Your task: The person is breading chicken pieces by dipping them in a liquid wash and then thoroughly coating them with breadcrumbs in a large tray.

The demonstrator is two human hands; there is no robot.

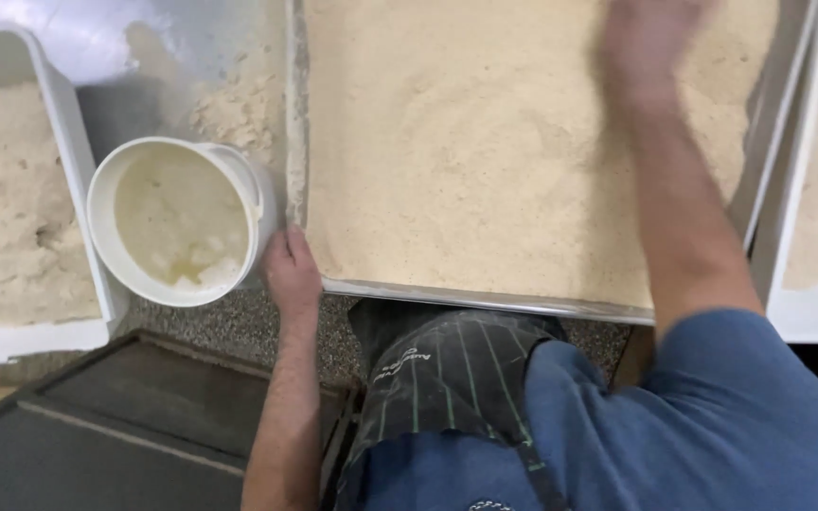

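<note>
Left hand grips the crumb tray's near-left corner; right hand, blurred, spread flat, levelling crumbs; next, even strokes.

This looks like a working kitchen or bakery. A big metal tray full of pale crumbs lies on a speckled stone bench, white tubs hold more crumbs, and the person wears a striped apron.
</note>
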